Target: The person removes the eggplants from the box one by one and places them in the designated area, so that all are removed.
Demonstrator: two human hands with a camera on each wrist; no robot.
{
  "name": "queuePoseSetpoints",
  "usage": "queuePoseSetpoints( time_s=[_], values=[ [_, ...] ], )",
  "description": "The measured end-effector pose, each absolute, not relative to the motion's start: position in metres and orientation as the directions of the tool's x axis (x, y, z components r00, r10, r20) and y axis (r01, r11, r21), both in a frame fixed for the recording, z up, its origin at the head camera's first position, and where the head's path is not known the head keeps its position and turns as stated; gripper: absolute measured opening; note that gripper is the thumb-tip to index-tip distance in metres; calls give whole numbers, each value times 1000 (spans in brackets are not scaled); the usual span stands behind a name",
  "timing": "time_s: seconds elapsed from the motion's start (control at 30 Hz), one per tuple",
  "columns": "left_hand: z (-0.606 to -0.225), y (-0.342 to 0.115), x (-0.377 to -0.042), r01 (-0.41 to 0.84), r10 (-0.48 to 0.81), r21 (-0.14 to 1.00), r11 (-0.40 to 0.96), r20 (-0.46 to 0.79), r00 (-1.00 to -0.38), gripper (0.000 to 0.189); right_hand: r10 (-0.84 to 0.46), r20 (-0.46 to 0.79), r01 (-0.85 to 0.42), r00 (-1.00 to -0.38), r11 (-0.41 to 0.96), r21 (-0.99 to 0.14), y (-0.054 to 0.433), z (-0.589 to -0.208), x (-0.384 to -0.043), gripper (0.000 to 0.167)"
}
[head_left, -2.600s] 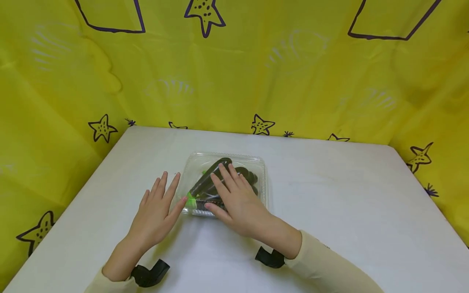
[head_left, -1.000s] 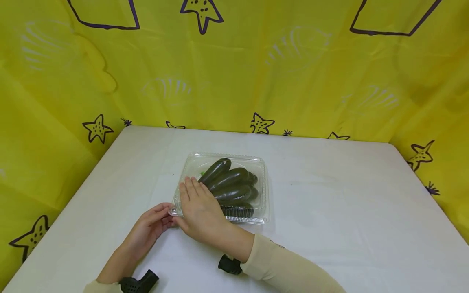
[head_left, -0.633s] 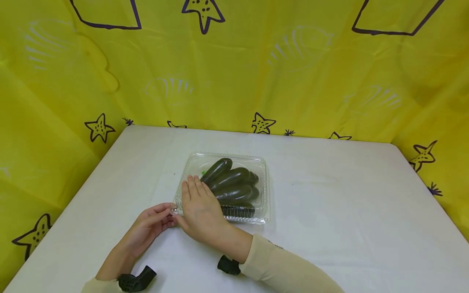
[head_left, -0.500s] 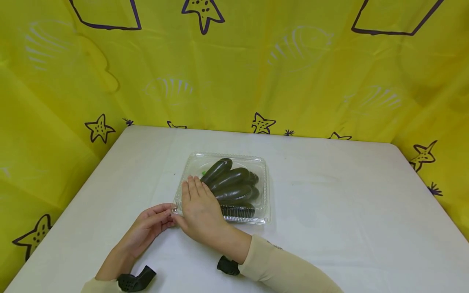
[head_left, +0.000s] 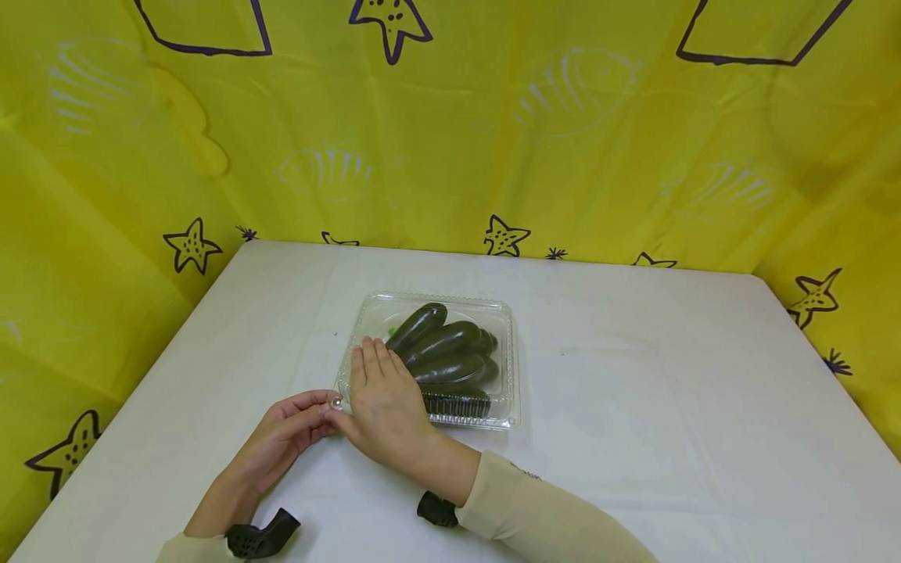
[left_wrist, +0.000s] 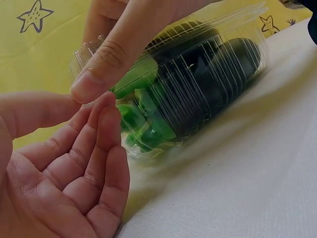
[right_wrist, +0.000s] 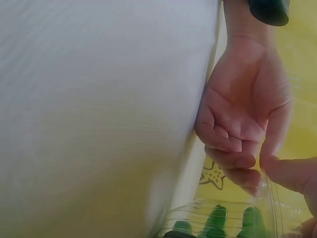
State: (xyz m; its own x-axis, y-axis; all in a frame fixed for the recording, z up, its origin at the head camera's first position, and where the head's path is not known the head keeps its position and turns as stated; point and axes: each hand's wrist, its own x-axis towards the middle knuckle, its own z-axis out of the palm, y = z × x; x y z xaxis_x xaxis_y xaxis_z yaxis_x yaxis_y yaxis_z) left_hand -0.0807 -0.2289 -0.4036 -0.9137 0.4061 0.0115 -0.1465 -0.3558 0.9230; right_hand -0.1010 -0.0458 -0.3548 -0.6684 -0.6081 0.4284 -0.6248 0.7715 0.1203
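Observation:
A clear plastic clamshell container (head_left: 503,407) stands on the table in the head view, its lid down. Several dark eggplants (head_left: 450,340) with green caps lie inside. At the container's front left corner, my left hand (head_left: 281,434) pinches the rim between thumb and fingertips. My right hand (head_left: 387,399) rests on the left part of the lid with its fingers straight, covering the caps from above. In the left wrist view the right thumb (left_wrist: 106,62) presses at that same corner, meeting the left fingertips. Green caps (left_wrist: 143,121) show there through the ribbed side wall.
A white cloth covers the table (head_left: 633,391). Yellow patterned fabric (head_left: 436,141) hangs behind it and along both sides. Black wrist devices sit on the left wrist (head_left: 260,538) and the right wrist (head_left: 438,510).
Since the oldest frame, both hands have come to the container's front left corner: the right moved left across the lid, the left took hold of the rim. Over the last second they stay almost still.

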Motion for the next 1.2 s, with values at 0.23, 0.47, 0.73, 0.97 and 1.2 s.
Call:
queuePoseSetpoints(
  time_s=[0.23, 0.47, 0.73, 0.97, 1.2],
  values=[
    [-403, -230, -79, -105, 389, 928, -357, 46, -920, 29, -607, 442, -617, -661, 774, 141, -47, -355, -101, 78],
    [-404, -229, -79, -95, 354, 932, -351, 38, -935, 29, -626, 463, -622, -627, 761, 185, -47, -352, -104, 76],
    [-405, -229, -80, -100, 358, 926, -364, 40, -933, 29, -673, 462, -651, -577, 721, 237, -45, -344, -111, 76],
    [-406, -229, -81, -102, 348, 918, -382, 41, -937, 30, -697, 475, -665, -538, 697, 269, -44, -343, -115, 77],
    [-407, -227, -80, -107, 336, 902, -417, 44, -941, 33, -719, 487, -659, -495, 677, 329, -44, -344, -118, 76]
  ],
)
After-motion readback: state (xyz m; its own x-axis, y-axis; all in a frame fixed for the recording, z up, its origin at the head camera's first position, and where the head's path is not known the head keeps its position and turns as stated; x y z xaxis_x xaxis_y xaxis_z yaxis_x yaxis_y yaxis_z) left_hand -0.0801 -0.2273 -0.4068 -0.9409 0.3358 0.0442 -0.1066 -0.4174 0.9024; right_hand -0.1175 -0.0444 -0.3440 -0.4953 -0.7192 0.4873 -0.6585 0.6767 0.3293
